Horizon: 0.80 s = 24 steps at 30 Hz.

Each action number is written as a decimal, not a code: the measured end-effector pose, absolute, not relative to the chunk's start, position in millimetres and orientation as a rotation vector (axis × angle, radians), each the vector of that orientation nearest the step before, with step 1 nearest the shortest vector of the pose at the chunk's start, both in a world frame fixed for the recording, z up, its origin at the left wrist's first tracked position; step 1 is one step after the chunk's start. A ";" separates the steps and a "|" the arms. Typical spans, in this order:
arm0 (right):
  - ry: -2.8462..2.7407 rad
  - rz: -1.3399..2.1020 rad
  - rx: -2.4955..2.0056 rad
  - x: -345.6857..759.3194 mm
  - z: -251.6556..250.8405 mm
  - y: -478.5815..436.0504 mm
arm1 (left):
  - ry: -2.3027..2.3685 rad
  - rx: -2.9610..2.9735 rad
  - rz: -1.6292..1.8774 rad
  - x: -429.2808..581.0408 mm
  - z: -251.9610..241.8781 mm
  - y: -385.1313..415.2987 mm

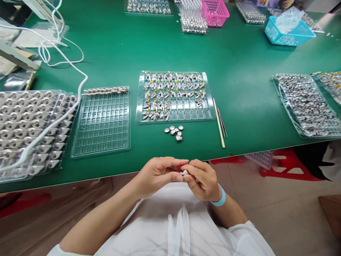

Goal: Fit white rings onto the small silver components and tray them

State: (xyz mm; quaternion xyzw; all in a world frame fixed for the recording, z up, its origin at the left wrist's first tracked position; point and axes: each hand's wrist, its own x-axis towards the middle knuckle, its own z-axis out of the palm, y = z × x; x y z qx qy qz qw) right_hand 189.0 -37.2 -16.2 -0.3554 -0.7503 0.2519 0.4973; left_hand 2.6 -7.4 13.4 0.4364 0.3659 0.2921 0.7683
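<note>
My left hand (158,175) and my right hand (203,180) meet just in front of the table edge, fingertips closed together. Between them is a small white piece (184,172), perhaps an earbud shell, mostly hidden by the fingers. A light blue band circles my right wrist. Beyond my hands lies a loose group of small round silver-rimmed caps (179,133). Behind these, a clear plastic tray (183,114) holds rows of small grey-white parts with yellow bits; some front slots show no part. A wooden stick (218,122) and tweezers (222,122) lie right of it.
At left, a clear tray (101,124) has one row of parts along its back; filled trays (32,131) stand beside it under a white cable (66,58). A full tray (309,106) is at right. Pink (217,14) and blue (289,35) baskets stand at the back, near another person's hands.
</note>
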 end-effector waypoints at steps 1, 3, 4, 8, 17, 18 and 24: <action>-1.815 0.607 -0.856 188.5 -16.0 -37.5 | 0.787 0.908 0.632 2.4 13.4 -6.9; -1.825 0.586 -0.853 187.6 -15.8 -38.1 | 0.787 0.849 0.625 2.4 13.2 -6.4; -1.830 0.576 -0.851 187.3 -15.8 -38.3 | 0.794 0.830 0.622 2.5 13.3 -6.4; -1.832 0.572 -0.842 187.2 -15.1 -38.4 | 0.814 0.841 0.630 2.8 15.9 -7.4; -1.846 0.491 -0.833 186.1 -13.3 -38.2 | 0.886 1.207 0.691 3.4 14.5 -15.8; -1.851 0.486 -0.836 186.2 -13.5 -39.0 | 0.897 1.241 0.714 4.1 13.8 -16.6; -1.854 0.508 -0.860 186.7 -14.8 -43.6 | 0.909 1.319 0.782 7.0 12.8 -17.3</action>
